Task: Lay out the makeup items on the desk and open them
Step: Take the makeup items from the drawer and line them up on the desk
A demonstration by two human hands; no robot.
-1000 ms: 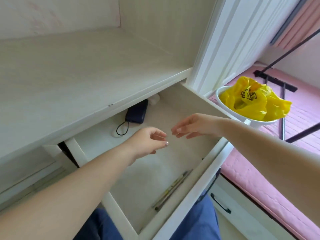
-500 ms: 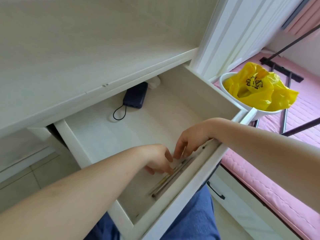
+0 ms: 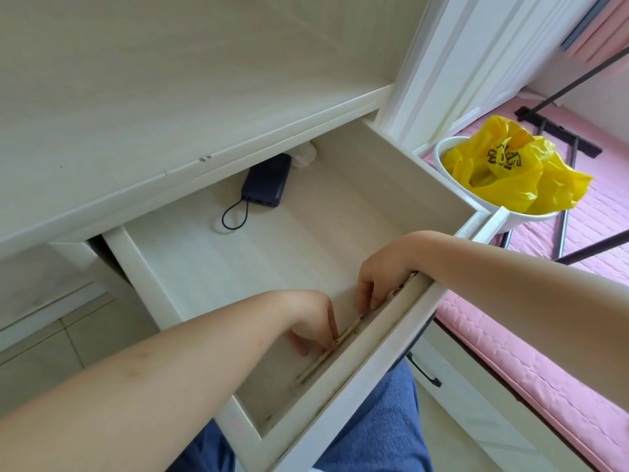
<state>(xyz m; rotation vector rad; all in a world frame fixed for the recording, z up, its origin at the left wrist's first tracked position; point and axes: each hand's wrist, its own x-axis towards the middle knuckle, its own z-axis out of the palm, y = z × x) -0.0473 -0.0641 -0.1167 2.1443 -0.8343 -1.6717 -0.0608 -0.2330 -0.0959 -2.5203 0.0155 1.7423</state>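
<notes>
A white drawer point(image 3: 391, 172) stands pulled out under the pale desk top point(image 3: 153, 90). Along the inside of its front wall lie thin gold makeup pencils point(image 3: 320, 361). My left hand point(image 3: 311, 321) is down in the drawer, its fingertips pinching around the pencils near their middle. My right hand point(image 3: 381, 267) reaches over the drawer front, fingers curled down onto the far end of the same pencils. How firmly either hand grips them is partly hidden by the fingers.
A dark blue power bank point(image 3: 267, 185) with a looped black cord lies at the drawer's back, beside a white crumpled item point(image 3: 304, 155). A white bin point(image 3: 452, 199) with a yellow bag point(image 3: 510, 168) stands to the right on a pink mat point(image 3: 531, 366). My blue-trousered legs point(image 3: 377, 424) are below.
Both hands came down from mid-air above the drawer to its front inner edge and closed on the gold pencils. The view has tilted slightly lower.
</notes>
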